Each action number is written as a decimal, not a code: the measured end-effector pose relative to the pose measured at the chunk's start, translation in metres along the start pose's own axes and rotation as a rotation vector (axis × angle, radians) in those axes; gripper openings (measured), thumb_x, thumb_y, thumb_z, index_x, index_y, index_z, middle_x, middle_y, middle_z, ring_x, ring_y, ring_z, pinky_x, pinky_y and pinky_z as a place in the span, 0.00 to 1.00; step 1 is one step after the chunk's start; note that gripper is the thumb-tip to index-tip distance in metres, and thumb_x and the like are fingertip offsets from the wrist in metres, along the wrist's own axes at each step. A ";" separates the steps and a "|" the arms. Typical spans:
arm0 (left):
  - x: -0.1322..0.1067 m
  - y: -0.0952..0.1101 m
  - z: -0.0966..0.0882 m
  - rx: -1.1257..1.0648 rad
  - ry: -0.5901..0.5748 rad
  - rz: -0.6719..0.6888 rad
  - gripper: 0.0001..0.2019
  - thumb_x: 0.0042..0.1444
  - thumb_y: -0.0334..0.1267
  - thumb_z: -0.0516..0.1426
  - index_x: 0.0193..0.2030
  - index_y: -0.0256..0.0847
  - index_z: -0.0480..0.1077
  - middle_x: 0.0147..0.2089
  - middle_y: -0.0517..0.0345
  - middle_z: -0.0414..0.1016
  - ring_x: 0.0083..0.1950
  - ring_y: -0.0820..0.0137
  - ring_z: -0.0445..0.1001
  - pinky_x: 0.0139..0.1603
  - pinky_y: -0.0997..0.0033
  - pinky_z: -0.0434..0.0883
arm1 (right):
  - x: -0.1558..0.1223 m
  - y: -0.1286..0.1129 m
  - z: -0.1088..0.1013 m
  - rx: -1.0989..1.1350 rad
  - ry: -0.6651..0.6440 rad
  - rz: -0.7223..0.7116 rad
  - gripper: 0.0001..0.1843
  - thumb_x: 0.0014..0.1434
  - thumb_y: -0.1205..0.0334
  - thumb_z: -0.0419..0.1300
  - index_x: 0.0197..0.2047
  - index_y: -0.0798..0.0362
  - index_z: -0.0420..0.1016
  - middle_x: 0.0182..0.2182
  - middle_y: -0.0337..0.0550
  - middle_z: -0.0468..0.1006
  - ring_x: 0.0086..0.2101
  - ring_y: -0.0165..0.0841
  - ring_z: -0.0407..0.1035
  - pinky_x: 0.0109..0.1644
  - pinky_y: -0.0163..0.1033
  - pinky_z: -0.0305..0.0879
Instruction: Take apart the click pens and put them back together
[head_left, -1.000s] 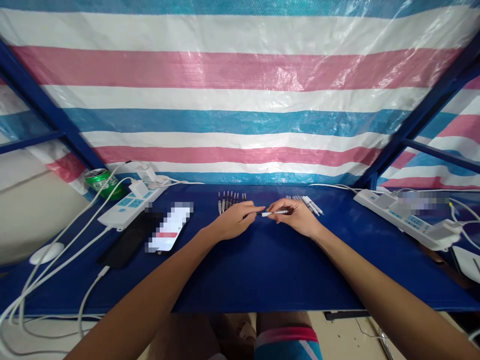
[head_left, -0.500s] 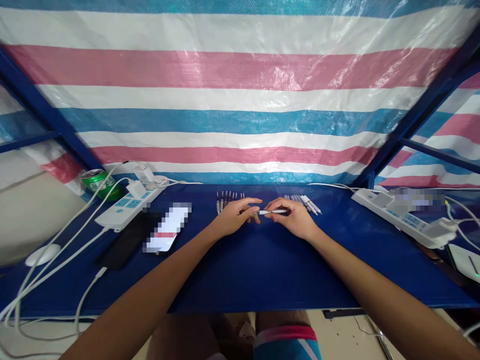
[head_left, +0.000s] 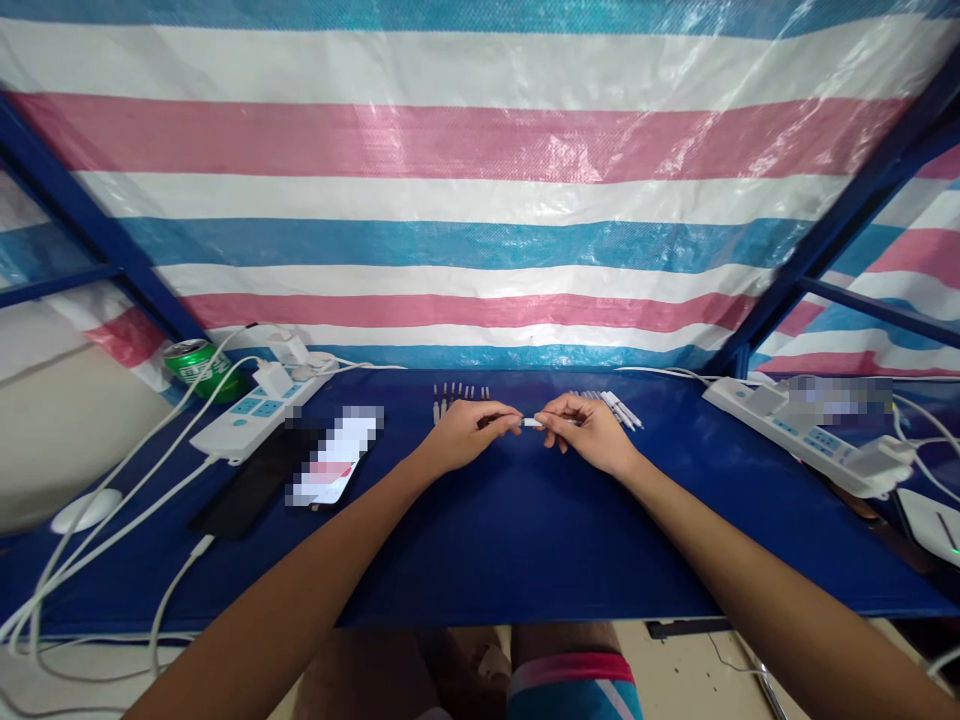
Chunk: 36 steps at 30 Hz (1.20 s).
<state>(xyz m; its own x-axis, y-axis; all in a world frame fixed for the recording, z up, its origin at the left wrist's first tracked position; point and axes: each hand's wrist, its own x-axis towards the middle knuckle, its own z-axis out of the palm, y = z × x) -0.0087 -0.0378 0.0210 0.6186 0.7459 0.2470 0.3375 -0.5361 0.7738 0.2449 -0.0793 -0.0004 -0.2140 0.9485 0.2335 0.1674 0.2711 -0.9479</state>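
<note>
From the head view, both my hands meet over the middle of the blue table [head_left: 525,540]. My right hand [head_left: 592,432] has thumb and forefinger pinched shut on a slim white pen barrel [head_left: 534,422], which lies level and points across toward my left hand [head_left: 461,435]. My left fingers are closed too, pressed against the barrel's free end. I cannot tell what they grip, since the knuckles hide it.

The barrel sits just between the two sets of fingertips, lifted off the table. Just beyond my left fingers lies a row of thin dark-tipped refills [head_left: 457,397]. Just beyond my right fingers lies a row of white pens [head_left: 616,406].

To do this well, I judge I should hold the barrel steady with the right pinch and work only with the left. The two pieces need to stay in one straight line, pushed gently rather than forced. Resting my wrists on the table would damp any tremble.

Well left of my left fingers lie a phone [head_left: 334,462] and a power strip [head_left: 247,415].
</note>
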 end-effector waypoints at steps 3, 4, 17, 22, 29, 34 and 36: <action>0.001 -0.001 0.000 0.015 0.051 0.037 0.17 0.63 0.48 0.66 0.55 0.46 0.81 0.52 0.53 0.85 0.47 0.63 0.81 0.50 0.65 0.74 | 0.000 0.000 0.000 -0.010 0.005 0.010 0.22 0.62 0.38 0.69 0.42 0.50 0.81 0.27 0.41 0.83 0.22 0.31 0.71 0.27 0.38 0.69; 0.001 -0.001 0.000 -0.010 0.058 0.035 0.19 0.63 0.48 0.66 0.59 0.46 0.79 0.53 0.53 0.84 0.49 0.62 0.81 0.52 0.64 0.75 | 0.000 -0.001 0.000 -0.009 0.009 0.012 0.22 0.62 0.38 0.69 0.41 0.50 0.80 0.27 0.41 0.83 0.23 0.32 0.71 0.27 0.38 0.69; 0.000 -0.009 0.004 -0.096 -0.009 0.049 0.24 0.70 0.48 0.59 0.69 0.44 0.70 0.51 0.51 0.85 0.46 0.65 0.83 0.51 0.61 0.78 | 0.000 -0.003 0.001 -0.111 0.072 -0.066 0.21 0.63 0.40 0.68 0.39 0.51 0.81 0.29 0.40 0.82 0.29 0.33 0.75 0.38 0.39 0.71; 0.000 -0.008 0.005 -0.082 0.001 0.060 0.28 0.66 0.49 0.63 0.70 0.46 0.69 0.58 0.50 0.83 0.53 0.62 0.82 0.53 0.62 0.78 | 0.001 -0.002 0.001 -0.115 0.083 -0.076 0.20 0.64 0.41 0.68 0.39 0.50 0.81 0.31 0.41 0.82 0.30 0.34 0.76 0.41 0.41 0.72; 0.000 -0.008 0.004 -0.047 0.043 0.056 0.24 0.68 0.48 0.61 0.68 0.47 0.71 0.57 0.52 0.83 0.53 0.64 0.82 0.53 0.64 0.77 | 0.001 0.000 0.001 -0.135 0.092 -0.085 0.19 0.64 0.42 0.68 0.39 0.51 0.81 0.30 0.40 0.81 0.30 0.33 0.76 0.40 0.40 0.73; 0.001 -0.005 0.002 -0.001 0.060 0.042 0.18 0.68 0.45 0.61 0.61 0.44 0.77 0.47 0.56 0.86 0.37 0.69 0.80 0.43 0.68 0.76 | 0.002 0.000 0.000 -0.156 0.095 -0.079 0.20 0.64 0.40 0.68 0.39 0.51 0.81 0.29 0.40 0.81 0.30 0.33 0.75 0.38 0.39 0.72; 0.001 -0.004 0.002 0.013 0.093 0.065 0.18 0.65 0.43 0.64 0.60 0.45 0.77 0.49 0.56 0.86 0.35 0.70 0.79 0.40 0.69 0.76 | 0.002 0.000 0.000 -0.150 0.086 -0.083 0.20 0.64 0.41 0.68 0.39 0.51 0.81 0.29 0.40 0.81 0.30 0.33 0.75 0.38 0.39 0.72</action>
<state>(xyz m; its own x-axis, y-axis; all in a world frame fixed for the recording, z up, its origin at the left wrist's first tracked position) -0.0080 -0.0351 0.0173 0.5707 0.7429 0.3499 0.3086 -0.5889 0.7469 0.2442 -0.0773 0.0000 -0.1511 0.9305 0.3336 0.2954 0.3646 -0.8831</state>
